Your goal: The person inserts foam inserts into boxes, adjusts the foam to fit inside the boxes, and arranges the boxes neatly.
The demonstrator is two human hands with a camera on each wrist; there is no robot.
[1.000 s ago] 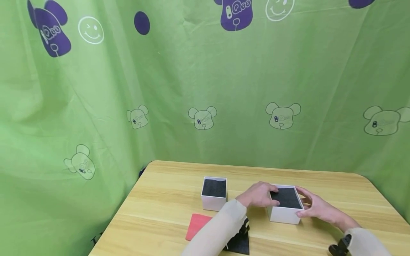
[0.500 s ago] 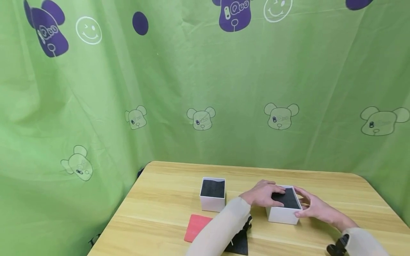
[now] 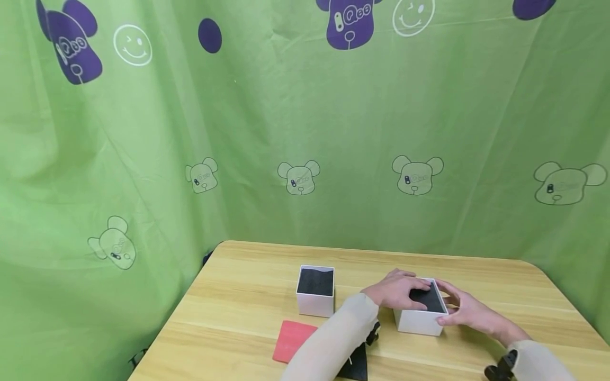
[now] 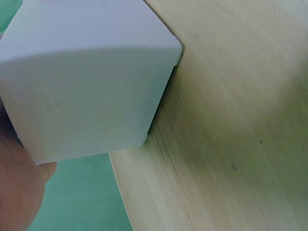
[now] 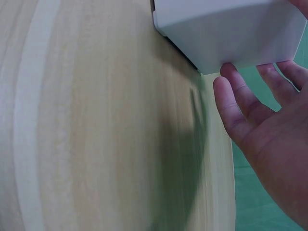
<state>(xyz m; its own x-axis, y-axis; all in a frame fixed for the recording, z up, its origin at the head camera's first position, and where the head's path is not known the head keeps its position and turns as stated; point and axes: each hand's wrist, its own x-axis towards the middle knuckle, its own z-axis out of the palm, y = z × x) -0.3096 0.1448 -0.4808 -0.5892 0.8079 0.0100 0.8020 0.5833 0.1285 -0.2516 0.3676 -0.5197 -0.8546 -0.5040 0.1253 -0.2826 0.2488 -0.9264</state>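
Note:
A white box stands open-topped on the right of the table, with a black foam-like insert level near its rim. My left hand reaches over the left wall and lays its fingers and thumb on the insert. On the opposite side, my right hand holds the box, thumb at the near corner and fingers behind along the right wall. The right wrist view shows several fingertips against the white wall. In the left wrist view the box wall hides most of the left fingers.
A second white box with a black insert stands to the left. Nearer me lie a red flat piece and a black flat piece, both partly behind the left sleeve. A green curtain hangs behind the table.
The left hand has slid right across the black insert, covering more of it. The right hand keeps its hold on the box. The head view has shifted slightly.

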